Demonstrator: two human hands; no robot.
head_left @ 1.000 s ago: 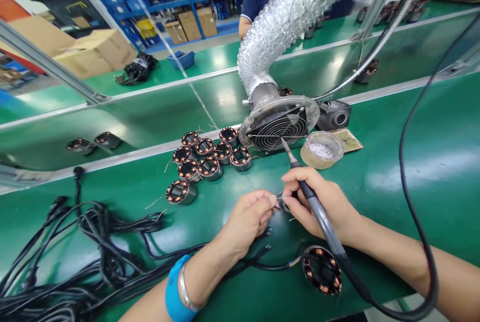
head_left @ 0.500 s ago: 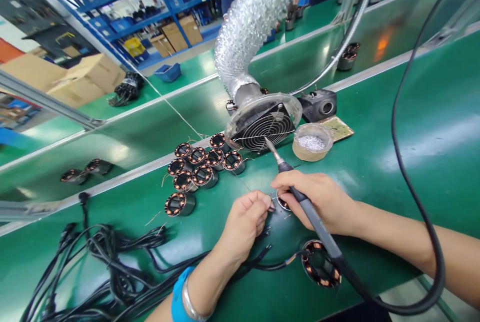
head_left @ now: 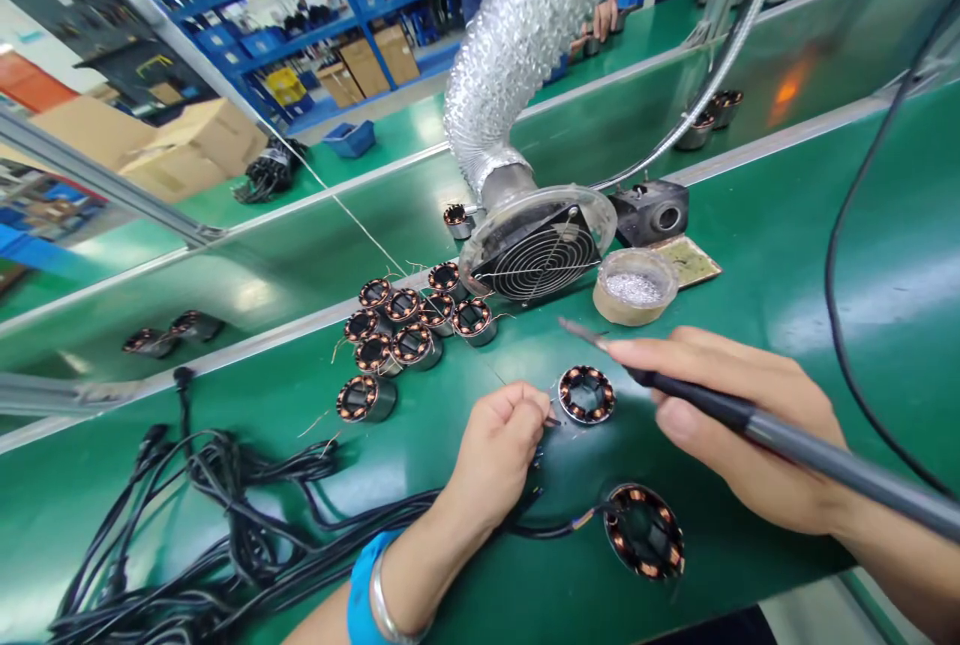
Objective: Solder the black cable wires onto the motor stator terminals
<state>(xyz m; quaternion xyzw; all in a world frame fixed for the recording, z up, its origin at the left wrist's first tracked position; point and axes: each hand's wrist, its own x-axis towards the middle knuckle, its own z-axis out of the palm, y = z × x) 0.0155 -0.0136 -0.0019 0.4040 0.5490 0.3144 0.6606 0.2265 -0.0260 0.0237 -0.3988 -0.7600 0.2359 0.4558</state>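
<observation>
My right hand grips a soldering iron, its tip pointing left above the bench. My left hand is closed in a pinch on a thin strand that looks like solder wire, which runs up and left from the fingers. A short dark piece shows at those fingertips; whether it is held too, I cannot tell. Just right of them a stator with copper windings lies on the bench. Nearer to me is another stator with a black cable joined to it.
Several stators stand grouped at the left back. Black power cables lie tangled at the left. A fume extractor with a silver duct, a tub of bright bits and an iron stand stand behind. A co-worker's hand shows beyond.
My right hand has moved right with the soldering iron, and the tip has dropped away from the extractor grille. The stator it covered now shows whole. My left hand stays nearly in place.
</observation>
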